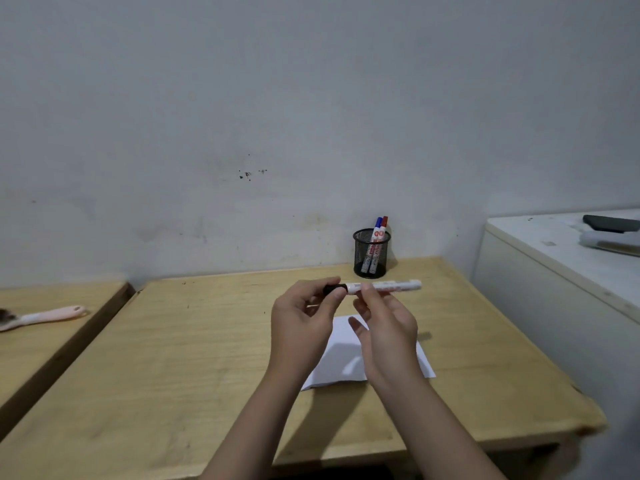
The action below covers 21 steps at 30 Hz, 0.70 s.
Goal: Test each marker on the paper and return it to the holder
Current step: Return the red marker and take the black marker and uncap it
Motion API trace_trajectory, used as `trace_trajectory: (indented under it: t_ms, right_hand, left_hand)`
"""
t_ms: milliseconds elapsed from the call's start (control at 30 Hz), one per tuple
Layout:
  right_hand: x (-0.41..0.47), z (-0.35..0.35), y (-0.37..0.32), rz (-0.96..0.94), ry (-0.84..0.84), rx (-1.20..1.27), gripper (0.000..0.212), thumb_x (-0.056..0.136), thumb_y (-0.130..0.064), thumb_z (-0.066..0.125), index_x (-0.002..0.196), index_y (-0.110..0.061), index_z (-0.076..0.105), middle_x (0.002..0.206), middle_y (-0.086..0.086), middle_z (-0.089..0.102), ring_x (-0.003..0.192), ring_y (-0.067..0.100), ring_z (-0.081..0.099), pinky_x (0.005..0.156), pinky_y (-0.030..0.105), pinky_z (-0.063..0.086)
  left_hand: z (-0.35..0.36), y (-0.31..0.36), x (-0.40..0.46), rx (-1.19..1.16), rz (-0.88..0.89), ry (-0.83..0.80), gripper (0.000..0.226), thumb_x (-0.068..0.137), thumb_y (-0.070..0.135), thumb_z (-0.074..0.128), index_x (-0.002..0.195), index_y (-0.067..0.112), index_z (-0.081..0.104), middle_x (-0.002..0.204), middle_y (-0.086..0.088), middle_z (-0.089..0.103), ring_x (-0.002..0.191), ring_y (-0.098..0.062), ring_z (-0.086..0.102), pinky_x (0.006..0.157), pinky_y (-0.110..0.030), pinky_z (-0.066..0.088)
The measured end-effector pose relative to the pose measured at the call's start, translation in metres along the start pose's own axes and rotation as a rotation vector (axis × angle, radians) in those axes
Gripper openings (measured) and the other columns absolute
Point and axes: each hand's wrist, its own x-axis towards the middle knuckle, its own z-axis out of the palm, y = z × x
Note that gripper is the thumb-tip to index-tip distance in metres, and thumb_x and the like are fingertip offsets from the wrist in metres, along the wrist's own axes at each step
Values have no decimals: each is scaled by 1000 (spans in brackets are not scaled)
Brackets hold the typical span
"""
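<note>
While capped: marker (388,286) between hands (346,320).

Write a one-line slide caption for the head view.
Both hands hold a white marker by its black cap above white paper, near a black mesh holder.
</note>
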Motion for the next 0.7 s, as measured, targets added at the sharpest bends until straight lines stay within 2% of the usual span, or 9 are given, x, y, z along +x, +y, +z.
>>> trace_trajectory:
  t_ms: [67,167,233,333,433,567,700]
  right_hand:
    - [3,0,-5,-13,-62,10,12,85,-23,66,73,-19,66,74,-5,62,77,13,56,73,32,46]
    - [5,-2,-9,8,-176,7,13,85,-22,65,72,-20,64,72,-3,59,68,11,53,69,29,44]
    - [7,-3,-10,11,-223,-8,13,85,-22,64,73,-16,63,64,-3,55,60,9,50,63,27,43]
    - [12,-6,-10,-30,-266,-57,16,86,-20,63,74,-9,63,56,-2,52,53,8,49,56,25,43]
    - [17,-10,-10,-89,-288,-95,16,86,-17,62,77,-3,62,53,-2,53,50,10,48,56,23,45]
    - [24,-9,-1,-156,-269,-140,14,86,-15,62,77,-4,61,52,-2,52,50,11,47,60,24,46]
    - [46,-17,-12,-209,-90,10,14,87,-11,60,74,-8,59,53,-1,47,47,9,44,54,22,44]
  left_hand:
    - [-3,-2,0,23,-4,-4,16,77,9,71,85,23,73,84,4,74,69,1,63,65,-12,48]
    - [-6,-4,2,1,-24,-12,16,75,8,73,84,21,74,78,2,75,75,-16,68,71,-26,54]
    - [-8,-5,2,6,-20,-17,12,75,7,73,83,16,74,79,-2,75,79,-21,69,73,-30,55]
    - [-10,-8,5,44,-12,-28,9,76,9,72,80,17,74,76,0,75,76,-19,69,72,-29,54]
    - [-12,-12,7,58,-16,-66,12,77,7,70,78,18,74,68,6,74,70,-11,68,69,-23,54]
    - [-10,-17,10,61,-26,-67,11,79,6,68,74,14,73,61,5,70,65,-11,65,66,-23,53]
    - [-28,-31,23,24,-76,14,17,81,7,65,69,16,71,55,6,69,60,-8,65,66,-19,53]
